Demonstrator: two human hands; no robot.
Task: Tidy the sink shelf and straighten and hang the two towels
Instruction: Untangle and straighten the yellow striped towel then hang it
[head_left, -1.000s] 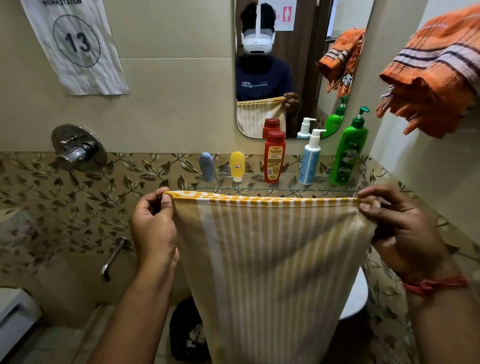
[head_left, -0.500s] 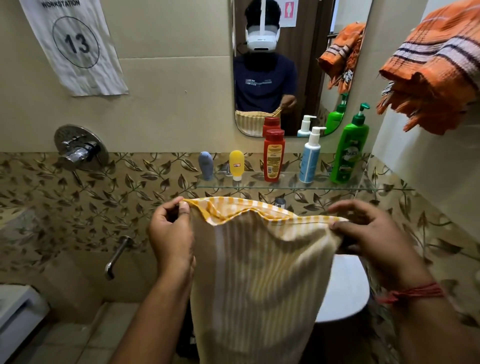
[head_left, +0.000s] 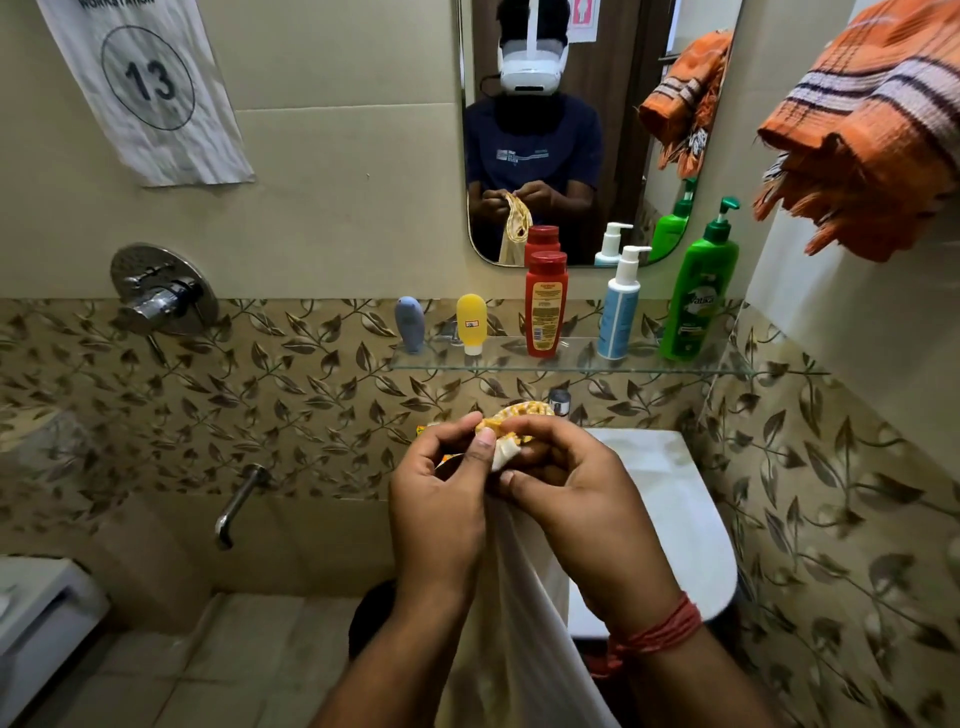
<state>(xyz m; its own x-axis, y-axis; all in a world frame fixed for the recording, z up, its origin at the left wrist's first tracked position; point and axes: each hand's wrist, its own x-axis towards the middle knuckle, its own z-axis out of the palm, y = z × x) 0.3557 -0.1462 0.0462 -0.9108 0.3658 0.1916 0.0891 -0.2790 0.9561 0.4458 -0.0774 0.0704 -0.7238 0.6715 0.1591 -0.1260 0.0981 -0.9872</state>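
My left hand (head_left: 441, 499) and my right hand (head_left: 576, 493) meet in front of me, both pinching the top corners of the yellow striped towel (head_left: 519, 623). The towel hangs folded lengthwise below my hands. An orange striped towel (head_left: 872, 135) is bunched high on the right wall. On the glass shelf (head_left: 571, 366) stand a blue-grey tube (head_left: 410, 325), a yellow tube (head_left: 471, 322), a red bottle (head_left: 545, 304), a white-blue pump bottle (head_left: 619, 306) and a green pump bottle (head_left: 704, 291), all upright in a row.
A white sink (head_left: 680, 519) sits below the shelf on the right. A mirror (head_left: 587, 130) hangs above the shelf. A chrome mixer valve (head_left: 161, 296) and spout (head_left: 239, 504) are on the left wall. A paper sign marked 13 (head_left: 145, 88) hangs top left.
My hands have come together from wide apart. The yellow towel went from stretched flat to folded in half, and my hands have dropped lower, below the shelf.
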